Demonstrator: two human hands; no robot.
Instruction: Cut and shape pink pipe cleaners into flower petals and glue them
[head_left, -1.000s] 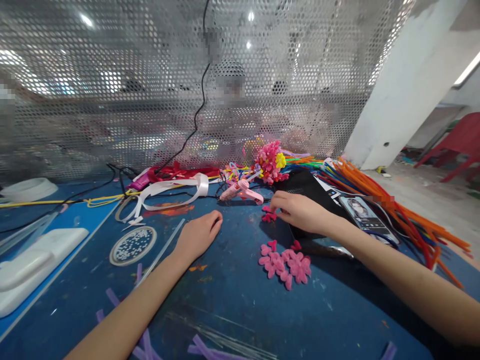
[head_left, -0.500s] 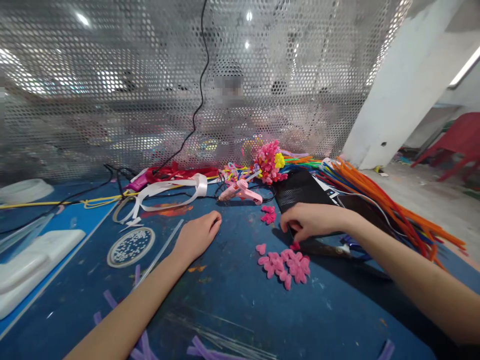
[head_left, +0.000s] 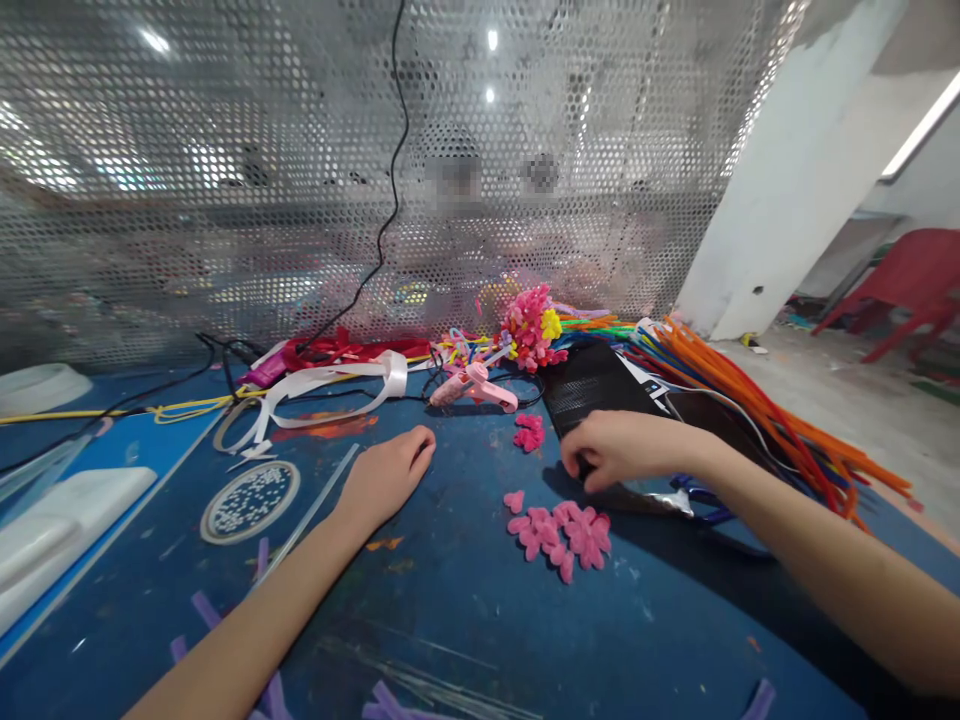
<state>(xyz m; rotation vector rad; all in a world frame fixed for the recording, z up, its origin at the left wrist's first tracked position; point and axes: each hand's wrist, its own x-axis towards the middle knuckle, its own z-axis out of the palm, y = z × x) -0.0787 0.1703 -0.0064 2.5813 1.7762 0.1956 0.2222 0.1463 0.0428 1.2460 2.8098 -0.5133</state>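
My left hand (head_left: 390, 472) rests on the blue table, curled into a loose fist with nothing showing in it. Beside it lies a clear glue stick (head_left: 319, 505). My right hand (head_left: 626, 447) is closed with its fingers bent down; whatever is between the fingertips is hidden. Just below and left of it lies a cluster of pink fuzzy flower shapes (head_left: 589, 537), with a single small pink piece (head_left: 514, 501) apart at its upper left. Deeper pink fuzzy pieces (head_left: 529, 433) lie farther back. A blue-handled tool (head_left: 701, 503) lies partly behind my right wrist.
A pink glue gun (head_left: 480, 388) and a pink flower bunch (head_left: 531, 318) are at the back. Orange pipe cleaners (head_left: 780, 400) spread at right beside a black sheet-like item (head_left: 589, 378). At left are a bead dish (head_left: 251, 503), white ribbon (head_left: 330, 385) and white case (head_left: 75, 530).
The small red piece under my right fingertips is out of sight, and that hand sits slightly farther from the pink cluster. My left hand stays put; the view has shifted slightly.
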